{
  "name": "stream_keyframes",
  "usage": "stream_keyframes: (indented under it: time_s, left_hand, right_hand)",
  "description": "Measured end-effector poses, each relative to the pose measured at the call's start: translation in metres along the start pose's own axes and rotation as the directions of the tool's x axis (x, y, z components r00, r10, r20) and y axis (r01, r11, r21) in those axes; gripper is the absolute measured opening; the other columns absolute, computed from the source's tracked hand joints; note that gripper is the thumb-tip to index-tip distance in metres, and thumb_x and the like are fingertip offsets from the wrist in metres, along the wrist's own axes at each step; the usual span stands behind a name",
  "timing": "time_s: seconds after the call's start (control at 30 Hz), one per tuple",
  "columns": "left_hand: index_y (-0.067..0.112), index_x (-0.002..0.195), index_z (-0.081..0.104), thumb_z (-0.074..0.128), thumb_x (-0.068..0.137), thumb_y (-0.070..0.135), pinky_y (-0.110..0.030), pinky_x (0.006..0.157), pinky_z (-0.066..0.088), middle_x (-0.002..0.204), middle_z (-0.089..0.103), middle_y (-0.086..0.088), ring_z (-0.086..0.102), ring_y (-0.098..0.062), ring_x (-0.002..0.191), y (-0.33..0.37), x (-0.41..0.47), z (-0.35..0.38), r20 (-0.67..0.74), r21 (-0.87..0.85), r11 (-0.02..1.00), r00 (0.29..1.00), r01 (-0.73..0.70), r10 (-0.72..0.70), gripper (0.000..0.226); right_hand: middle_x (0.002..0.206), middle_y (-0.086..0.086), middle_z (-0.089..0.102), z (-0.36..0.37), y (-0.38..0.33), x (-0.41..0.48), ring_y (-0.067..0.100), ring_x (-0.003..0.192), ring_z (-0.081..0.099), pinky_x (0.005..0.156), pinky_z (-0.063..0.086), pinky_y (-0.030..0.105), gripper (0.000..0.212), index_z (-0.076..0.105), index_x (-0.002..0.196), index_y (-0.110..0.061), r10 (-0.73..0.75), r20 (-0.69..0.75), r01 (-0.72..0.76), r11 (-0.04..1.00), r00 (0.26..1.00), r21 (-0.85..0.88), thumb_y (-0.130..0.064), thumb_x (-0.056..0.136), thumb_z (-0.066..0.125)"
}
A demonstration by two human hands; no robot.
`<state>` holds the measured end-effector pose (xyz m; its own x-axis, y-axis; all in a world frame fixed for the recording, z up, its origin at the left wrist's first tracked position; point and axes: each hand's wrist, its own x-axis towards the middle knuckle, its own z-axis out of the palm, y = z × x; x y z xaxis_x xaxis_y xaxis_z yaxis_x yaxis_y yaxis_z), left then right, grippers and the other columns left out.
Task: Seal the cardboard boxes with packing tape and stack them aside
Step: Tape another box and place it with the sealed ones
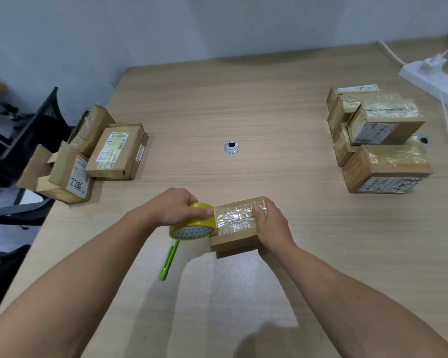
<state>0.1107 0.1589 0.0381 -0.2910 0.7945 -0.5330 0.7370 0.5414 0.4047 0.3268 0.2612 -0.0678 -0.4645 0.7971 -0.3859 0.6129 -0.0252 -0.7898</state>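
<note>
A small cardboard box [239, 235] lies on the wooden table [243, 112] near its front edge, with shiny clear tape across its top. My right hand [270, 226] grips the box's right end, thumb pressing on the taped top. My left hand [177, 209] grips a yellow roll of packing tape [192, 226] held against the box's left end, the tape running from the roll onto the box top. A stack of taped boxes [380, 140] stands at the right. Several more boxes [93, 153], one with open flaps, sit at the table's left edge.
A green utility knife [167, 263] lies on the table just below the tape roll. A round cable grommet [231, 147] sits mid-table. A white power strip [432, 78] with a plug and cables lies at the far right. A black chair [36, 125] stands left of the table.
</note>
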Motion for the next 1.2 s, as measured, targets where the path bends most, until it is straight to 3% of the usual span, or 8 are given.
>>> stream_keyframes:
  time_s: [0.3,0.47,0.77,0.97,1.1,1.2]
  left_hand:
    - [0.023,0.07,0.067,0.063,0.08,0.072,-0.034,0.071,0.054,0.075,0.066,-0.002,0.066,-0.02,0.078,-0.01,0.007,0.01,-0.012,0.148,0.981,0.992,0.123,-0.123,0.05]
    - [0.024,0.078,0.069,0.061,0.079,0.076,-0.034,0.074,0.055,0.08,0.067,-0.003,0.065,-0.019,0.08,-0.017,0.011,0.018,0.009,0.167,0.972,0.985,0.167,-0.171,0.053]
    - [0.014,0.103,0.075,0.058,0.08,0.076,-0.034,0.08,0.056,0.091,0.067,-0.007,0.063,-0.021,0.083,-0.024,0.018,0.033,0.029,0.177,0.958,0.971,0.227,-0.235,0.068]
    - [0.013,0.102,0.075,0.058,0.081,0.076,-0.031,0.073,0.05,0.089,0.065,-0.006,0.061,-0.02,0.08,-0.03,0.019,0.041,0.025,0.159,0.955,0.966,0.252,-0.259,0.068]
    - [0.016,0.095,0.072,0.059,0.08,0.076,-0.033,0.077,0.052,0.089,0.066,-0.006,0.062,-0.02,0.083,-0.032,0.018,0.046,0.018,0.114,0.956,0.961,0.272,-0.275,0.063]
    - [0.013,0.102,0.073,0.06,0.081,0.074,-0.035,0.084,0.055,0.097,0.068,-0.008,0.065,-0.022,0.089,-0.035,0.017,0.051,0.031,0.045,0.959,0.959,0.281,-0.283,0.066]
  right_hand:
    - [0.154,0.013,0.04,-0.001,-0.003,-0.001,0.03,0.142,0.038,0.11,0.033,0.038,0.056,0.029,0.157,-0.019,-0.01,0.006,0.01,1.0,1.0,-0.023,-0.043,0.107,0.036]
    - [0.155,0.012,0.04,-0.002,-0.002,-0.002,0.03,0.142,0.038,0.11,0.033,0.039,0.057,0.028,0.157,-0.019,-0.003,0.012,0.003,1.0,1.0,-0.018,-0.045,0.107,0.036]
    - [0.156,0.012,0.039,-0.002,-0.003,-0.003,0.028,0.143,0.037,0.111,0.031,0.037,0.057,0.028,0.157,-0.019,0.001,0.014,-0.001,1.0,1.0,-0.008,-0.045,0.107,0.037]
    - [0.155,0.012,0.039,-0.002,-0.004,-0.002,0.028,0.142,0.037,0.111,0.032,0.037,0.057,0.028,0.157,-0.018,-0.001,0.018,0.001,1.0,1.0,-0.017,-0.044,0.107,0.036]
    - [0.155,0.012,0.04,-0.002,-0.003,-0.002,0.029,0.143,0.037,0.111,0.032,0.037,0.056,0.028,0.157,-0.017,0.0,0.02,0.0,1.0,1.0,-0.026,-0.043,0.107,0.036]
    - [0.156,0.012,0.039,-0.002,-0.003,-0.002,0.029,0.143,0.037,0.112,0.031,0.037,0.057,0.028,0.157,-0.017,-0.003,0.022,0.004,1.0,1.0,-0.03,-0.043,0.107,0.036]
